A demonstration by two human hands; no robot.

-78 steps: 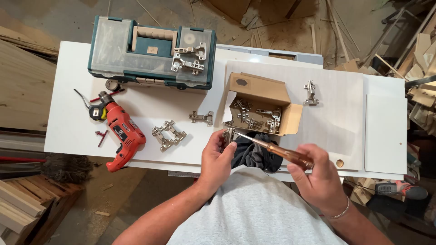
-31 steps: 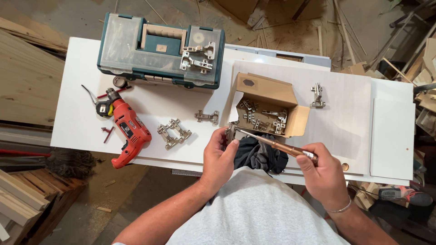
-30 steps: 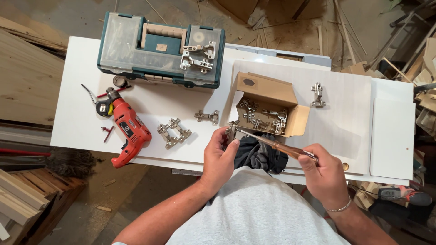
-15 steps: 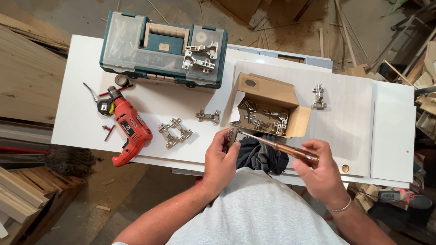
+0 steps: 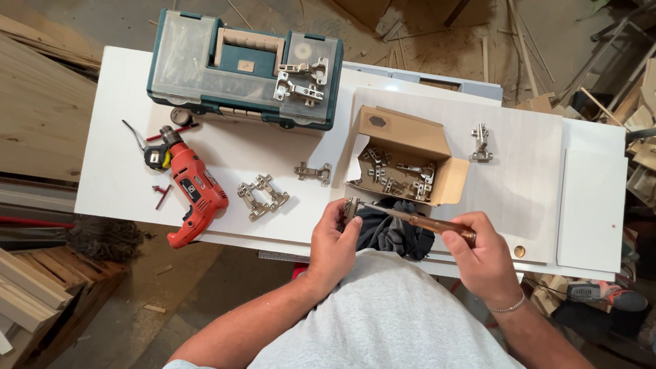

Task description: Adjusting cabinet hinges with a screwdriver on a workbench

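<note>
A small silver metal cabinet hinge (image 5: 351, 207) sits pinched in the fingers of the left hand (image 5: 333, 244), at the near edge of the white board table (image 5: 123, 137), just in front of the open brown cardboard box (image 5: 410, 147). The right hand (image 5: 482, 256) is closed around the brown wooden handle of a long screwdriver (image 5: 417, 220), whose thin metal shaft runs leftward with its tip against the hinge; whether the tip sits in a screw head is too small to tell. Below the shaft, between the two hands, lies a bunched dark grey cloth (image 5: 393, 234).

The cardboard box holds a heap of loose silver hinges (image 5: 396, 176). A single hinge (image 5: 481, 143) lies to its right on the pale wood-grain panel (image 5: 526, 178), and another single hinge (image 5: 313, 171) lies just left of the box. Farther left, a pair of hinges (image 5: 262, 199) lie touching each other, near an orange-red electric drill (image 5: 193, 193). A yellow and black tape measure (image 5: 157, 157) lies at the drill's chuck end. At the far side of the table is a teal plastic toolbox (image 5: 242, 67) with clear lid compartments, and two more hinges (image 5: 301, 80) rest on its lid at the right.
</note>
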